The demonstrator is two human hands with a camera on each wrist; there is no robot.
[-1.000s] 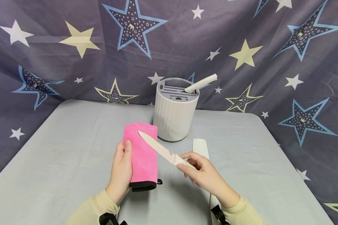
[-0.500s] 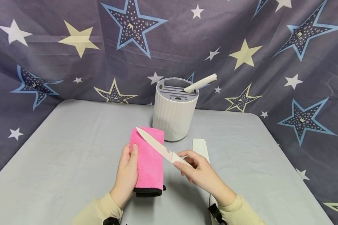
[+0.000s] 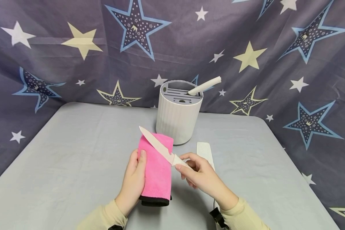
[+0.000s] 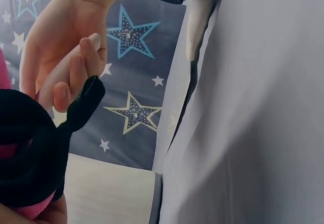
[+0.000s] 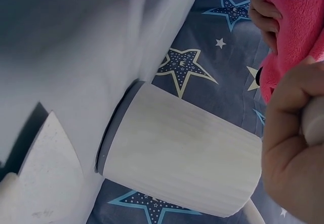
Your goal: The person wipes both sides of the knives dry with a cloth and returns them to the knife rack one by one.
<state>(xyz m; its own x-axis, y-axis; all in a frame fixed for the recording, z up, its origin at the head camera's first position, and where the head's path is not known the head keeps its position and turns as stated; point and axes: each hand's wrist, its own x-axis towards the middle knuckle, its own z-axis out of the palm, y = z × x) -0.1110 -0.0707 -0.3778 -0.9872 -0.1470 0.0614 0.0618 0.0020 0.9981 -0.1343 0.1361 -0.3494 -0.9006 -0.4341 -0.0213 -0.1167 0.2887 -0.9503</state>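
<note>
My left hand (image 3: 133,180) holds a folded pink cloth (image 3: 158,179) with black trim, its thumb over the cloth's left edge. With thumb and fingers, my right hand (image 3: 205,177) grips the white handle of a kitchen knife (image 3: 156,143). The pale blade slants up and left across the cloth's upper part in the head view, its tip past the top left corner. In the left wrist view the cloth's black trim (image 4: 30,148) fills the left side, and the right hand's fingers curl round the knife handle (image 4: 61,74).
A white ribbed knife block (image 3: 176,118) stands behind the cloth, with one white-handled knife (image 3: 205,86) slotted at a slant. A broad white-bladed knife (image 3: 204,150) lies on the grey-covered table (image 3: 60,159), partly under my right arm. A star-patterned curtain (image 3: 172,48) hangs behind.
My left hand and the cloth have shifted right and toward me, so the blade tip now sticks out past the cloth. My right hand has drifted slightly left, still gripping the knife.
</note>
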